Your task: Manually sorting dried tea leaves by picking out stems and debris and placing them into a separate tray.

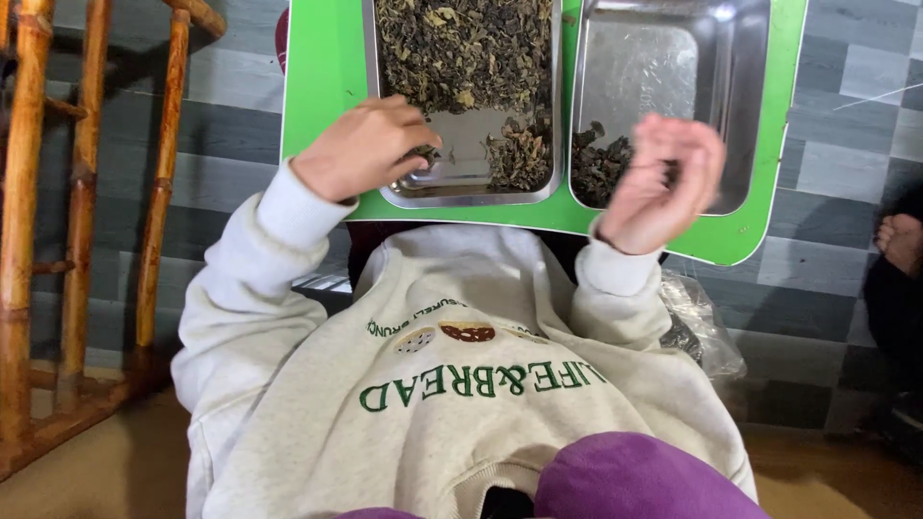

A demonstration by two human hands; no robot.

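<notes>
Two steel trays sit side by side on a green board [317,67]. The left tray [461,197] holds a large heap of dried dark leaves [461,48] and a smaller clump near its front edge. The right tray [740,115] holds a small pile of the leaves [598,163] at its front left corner. My left hand [361,149] rests on the left tray's front corner, fingers curled on a few leaves. My right hand [659,183] hovers, blurred, over the right tray's front edge, palm up, fingertips pinched together on a bit of dark leaf.
A wooden bamboo frame [87,211] stands at the left. A clear plastic bag [697,327] lies by my right elbow. Another person's bare foot [902,240] shows at the right edge. The floor has grey tiles [846,144].
</notes>
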